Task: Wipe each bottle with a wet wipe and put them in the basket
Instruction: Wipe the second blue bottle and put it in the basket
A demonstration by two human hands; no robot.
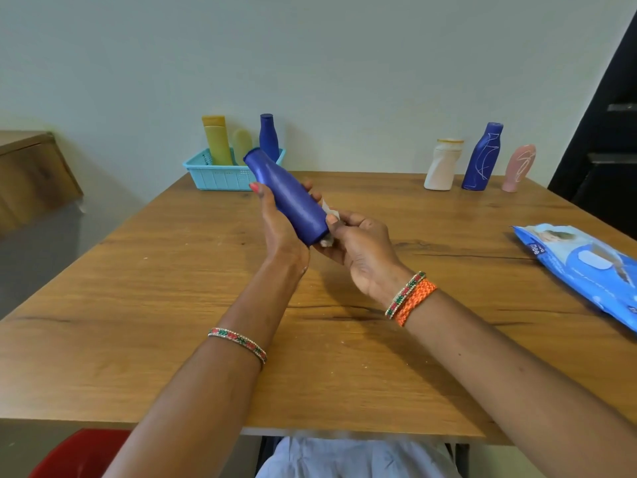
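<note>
My left hand (281,229) grips a blue bottle (287,194) above the table, tilted with its cap toward the far left. My right hand (358,246) pinches a crumpled white wet wipe (329,219) against the bottle's base end. A light blue basket (220,177) at the far left of the table holds a yellow bottle (216,139), a pale green bottle (242,143) and a blue bottle (269,136). At the far right stand a white bottle (441,165), a scribbled blue bottle (482,157) and a pink bottle (518,167).
A blue pack of wet wipes (582,270) lies at the table's right edge. The wooden table (172,305) backs onto a pale wall. A wooden cabinet (31,174) is at the left, and a red chair (79,453) shows below the table's front edge.
</note>
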